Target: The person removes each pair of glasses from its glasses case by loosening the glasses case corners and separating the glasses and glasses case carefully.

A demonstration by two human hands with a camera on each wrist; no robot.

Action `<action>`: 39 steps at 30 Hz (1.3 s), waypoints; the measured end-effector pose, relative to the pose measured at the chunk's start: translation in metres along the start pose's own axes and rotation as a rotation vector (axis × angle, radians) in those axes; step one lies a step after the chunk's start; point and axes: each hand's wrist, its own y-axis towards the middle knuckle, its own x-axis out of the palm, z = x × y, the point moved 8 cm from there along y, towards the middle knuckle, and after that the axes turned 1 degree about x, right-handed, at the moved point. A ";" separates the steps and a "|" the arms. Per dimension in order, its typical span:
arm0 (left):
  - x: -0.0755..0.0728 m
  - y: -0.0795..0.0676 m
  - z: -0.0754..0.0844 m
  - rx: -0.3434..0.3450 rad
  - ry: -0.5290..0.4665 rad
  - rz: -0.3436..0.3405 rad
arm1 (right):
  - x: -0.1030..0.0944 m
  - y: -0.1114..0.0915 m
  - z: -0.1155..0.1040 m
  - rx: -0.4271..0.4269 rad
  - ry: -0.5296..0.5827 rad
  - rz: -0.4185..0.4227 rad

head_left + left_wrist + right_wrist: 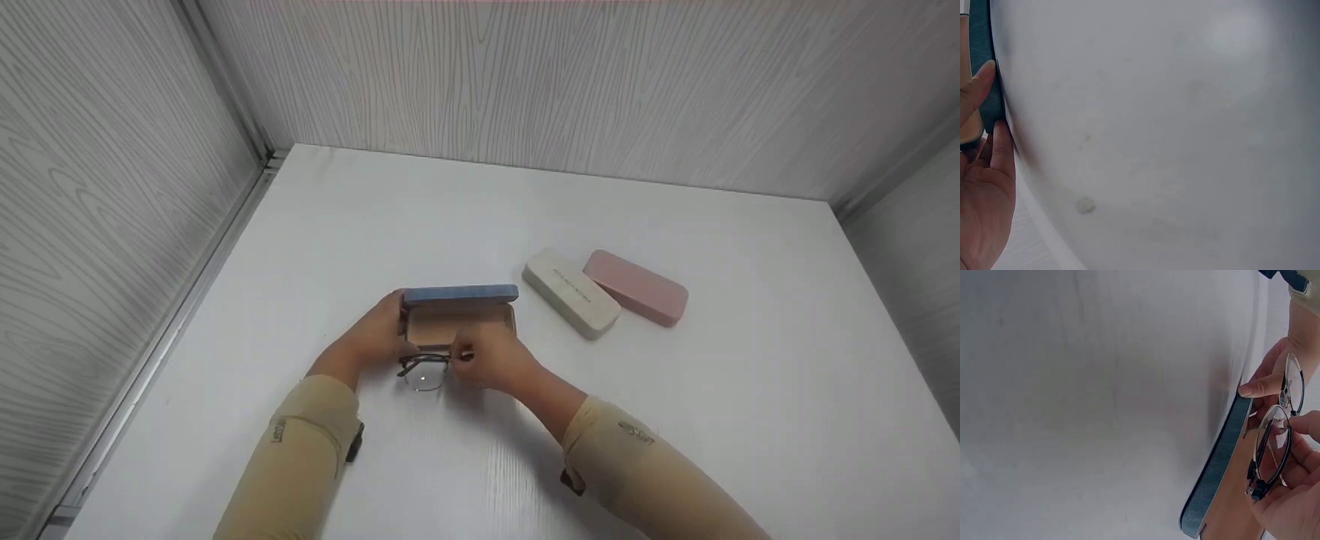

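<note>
- White surface bears everything, grained wall panels beyond.
- Glasses, at the near edge of the open blue case, look light and fragile, best held by the bridge, off the slick lenses.
- Right grip pinches them near the bridge.
- Left grip holds the blue case's left end; its shell looks rigid.
- To the right, a cream case lies beside a pink case.

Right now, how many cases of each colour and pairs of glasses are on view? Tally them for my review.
Blue case: 1
White case: 1
Pink case: 1
Glasses: 1 pair
Total: 4
</note>
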 end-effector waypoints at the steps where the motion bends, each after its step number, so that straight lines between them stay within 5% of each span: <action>1: 0.000 0.000 -0.001 -0.006 -0.011 -0.003 | 0.002 0.000 -0.001 -0.006 -0.013 -0.004; 14: -0.001 0.000 -0.003 -0.002 0.002 -0.016 | 0.027 0.006 -0.005 -0.076 -0.085 -0.034; 22: -0.001 0.002 -0.004 -0.014 0.030 -0.002 | 0.036 0.007 0.000 -0.008 -0.053 -0.076; 32: -0.001 0.001 -0.002 0.017 -0.012 0.003 | 0.035 0.007 -0.001 -0.018 -0.029 -0.078; 39: -0.002 0.000 -0.001 0.015 0.007 0.001 | 0.017 0.007 -0.001 -0.032 0.010 -0.041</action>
